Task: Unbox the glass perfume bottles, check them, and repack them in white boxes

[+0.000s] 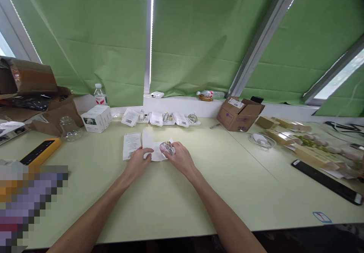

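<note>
In my right hand [182, 157] is a small round clear glass bottle [167, 148] with a gold-coloured neck, perhaps a perfume bottle. The fingers wrap its right side. Under and beside the bottle lies an unfolded white paper or card wrapper [148, 141]. My left hand [140, 160] rests at the wrapper's lower left, thumb and forefinger apart over it. Just left of the wrapper, a flat white printed packet [132, 145] with a barcode lies partly beside my left fingers.
Along the back stand white packets [156, 118] and small bottles [192, 118] on white trays. White boxes [96, 118] and a clear jar [68, 128] are at left, an open carton [239, 114] at back right. A black bar [324, 181] lies far right.
</note>
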The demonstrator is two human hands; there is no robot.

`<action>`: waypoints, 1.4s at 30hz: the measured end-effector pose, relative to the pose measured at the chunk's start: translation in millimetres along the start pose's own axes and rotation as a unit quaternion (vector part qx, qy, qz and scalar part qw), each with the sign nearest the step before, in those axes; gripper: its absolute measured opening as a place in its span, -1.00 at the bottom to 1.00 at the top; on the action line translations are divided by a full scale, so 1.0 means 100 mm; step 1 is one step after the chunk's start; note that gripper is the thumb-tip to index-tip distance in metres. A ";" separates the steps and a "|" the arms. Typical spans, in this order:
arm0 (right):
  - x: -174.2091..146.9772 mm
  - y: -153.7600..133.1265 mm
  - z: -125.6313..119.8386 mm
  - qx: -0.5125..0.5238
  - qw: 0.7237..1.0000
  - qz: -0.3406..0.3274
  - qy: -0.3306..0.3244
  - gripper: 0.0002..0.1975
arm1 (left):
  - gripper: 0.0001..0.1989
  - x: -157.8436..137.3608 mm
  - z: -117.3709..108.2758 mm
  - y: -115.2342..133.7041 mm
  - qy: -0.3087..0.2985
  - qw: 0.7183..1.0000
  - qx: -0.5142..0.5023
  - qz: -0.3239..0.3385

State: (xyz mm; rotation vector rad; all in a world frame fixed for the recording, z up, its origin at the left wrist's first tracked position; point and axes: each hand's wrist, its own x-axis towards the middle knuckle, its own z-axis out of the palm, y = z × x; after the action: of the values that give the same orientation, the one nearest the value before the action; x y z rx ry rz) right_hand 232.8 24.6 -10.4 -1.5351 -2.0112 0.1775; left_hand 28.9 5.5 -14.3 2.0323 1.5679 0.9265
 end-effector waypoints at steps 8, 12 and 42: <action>0.01 0.02 0.00 -0.017 1.000 -0.021 -0.002 -0.71 | -0.64 -0.01 -0.05 -0.01 -0.080 0.996 -0.038 -0.004; 0.02 0.00 -0.01 -0.021 0.999 -0.018 -0.015 -0.73 | -0.64 -0.02 -0.07 0.00 -0.106 0.993 -0.059 -0.017; 0.31 0.23 0.11 -0.008 0.998 0.022 0.058 -0.76 | -0.67 -0.18 -0.22 0.21 -0.153 0.988 -0.004 0.028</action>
State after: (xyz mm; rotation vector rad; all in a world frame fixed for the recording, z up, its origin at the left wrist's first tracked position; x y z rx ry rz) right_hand 241.2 62.6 -18.0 -1.5640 -1.8935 0.0875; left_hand 25.0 -19.5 10.3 2.1055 1.3456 0.6030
